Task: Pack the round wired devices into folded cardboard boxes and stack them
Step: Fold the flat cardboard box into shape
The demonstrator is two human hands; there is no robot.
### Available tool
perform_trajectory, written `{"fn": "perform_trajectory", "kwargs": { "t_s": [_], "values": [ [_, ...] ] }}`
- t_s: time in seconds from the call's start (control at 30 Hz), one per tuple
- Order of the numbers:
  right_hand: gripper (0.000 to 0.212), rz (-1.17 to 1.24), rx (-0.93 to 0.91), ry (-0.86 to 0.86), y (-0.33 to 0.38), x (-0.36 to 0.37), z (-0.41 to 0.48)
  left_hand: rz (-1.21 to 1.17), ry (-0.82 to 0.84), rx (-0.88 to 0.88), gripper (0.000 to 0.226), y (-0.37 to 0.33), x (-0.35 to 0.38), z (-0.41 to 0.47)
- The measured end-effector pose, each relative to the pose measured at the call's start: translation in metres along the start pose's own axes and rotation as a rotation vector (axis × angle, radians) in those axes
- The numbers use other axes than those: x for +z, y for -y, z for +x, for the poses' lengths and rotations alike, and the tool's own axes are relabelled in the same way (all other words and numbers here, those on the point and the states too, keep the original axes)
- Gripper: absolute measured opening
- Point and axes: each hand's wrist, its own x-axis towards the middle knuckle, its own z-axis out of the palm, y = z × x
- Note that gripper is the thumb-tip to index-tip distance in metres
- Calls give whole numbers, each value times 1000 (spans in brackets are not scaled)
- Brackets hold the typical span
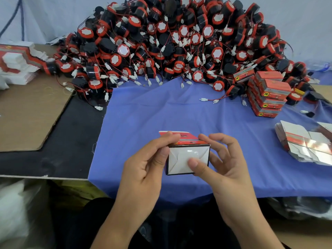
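Observation:
A small red, black and white cardboard box (181,157) is held between both hands above the blue cloth (161,108), its white folded end facing me. My left hand (143,168) grips its left side. My right hand (221,166) holds the right side, thumb pressed on the white flaps. A big heap of round black-and-red wired devices (170,42) with white connectors fills the back of the table. A stack of packed boxes (267,94) stands at the right.
Flat unfolded box blanks (303,142) lie at the right edge, and another pile of blanks (16,60) at the far left. A brown cardboard sheet (30,112) covers the left of the black table (68,141). White plastic bags sit below left.

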Motion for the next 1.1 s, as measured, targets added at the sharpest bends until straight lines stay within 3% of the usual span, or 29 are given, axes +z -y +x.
{"fn": "perform_trajectory", "kwargs": {
  "t_s": [0.17, 0.37, 0.53, 0.77, 0.97, 1.1],
  "values": [
    [42, 47, -9, 21, 4, 1, 0, -93, -5, -23, 36, 0, 8, -4],
    [49, 112, -50, -66, -1, 18, -6, -168, -243, 79, 46, 10, 32, -10],
    [55, 99, -96, -155, -8, 30, -7, -153, -418, 61, 44, 18, 47, -17],
    [56, 18, -148, -240, -14, 39, -7, 2, -533, 137, 40, 27, 56, -22],
    [61, -19, -103, -318, -14, 43, -10, 31, -586, 109, 41, 30, 61, -23],
    [69, 78, -23, -405, -11, 42, -9, -12, -645, 84, 26, 25, 58, -21]
  ]
}}
